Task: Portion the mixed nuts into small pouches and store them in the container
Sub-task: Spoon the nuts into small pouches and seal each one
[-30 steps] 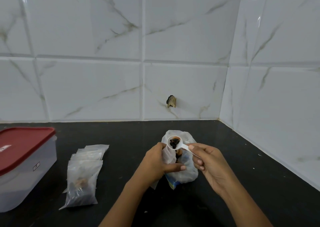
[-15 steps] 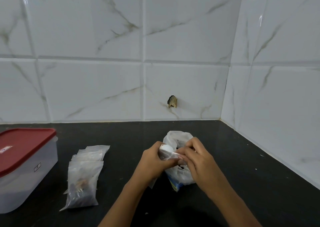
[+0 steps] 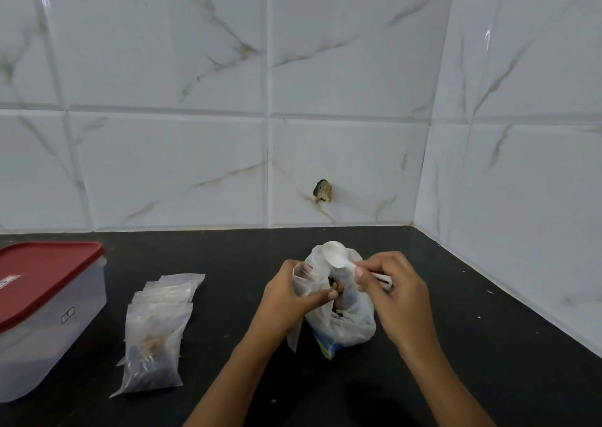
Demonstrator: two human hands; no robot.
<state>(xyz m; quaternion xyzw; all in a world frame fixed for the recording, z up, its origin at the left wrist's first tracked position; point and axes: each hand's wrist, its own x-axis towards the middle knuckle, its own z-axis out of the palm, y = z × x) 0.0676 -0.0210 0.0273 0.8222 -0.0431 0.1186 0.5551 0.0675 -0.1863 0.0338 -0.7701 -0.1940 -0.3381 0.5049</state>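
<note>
White spoon (image 3: 337,254) is pinched by the handle in the right hand (image 3: 397,293), bowl above the nut bag (image 3: 355,325); a small pouch (image 3: 300,276) is gripped open in the left hand (image 3: 286,299). Nuts could be spilled on the counter (image 3: 488,345) if the floppy pouch mouth folds shut. Filled pouches (image 3: 156,332) are stacked beside the lidded container (image 3: 49,345).

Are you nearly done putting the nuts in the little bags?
Not yet. One filled pouch lies atop a stack beside the container. Now the left hand holds an open pouch and the right hand holds the spoon above the nut bag. Left: fill the rest, then put them all in the container, whose lid is on.
</note>
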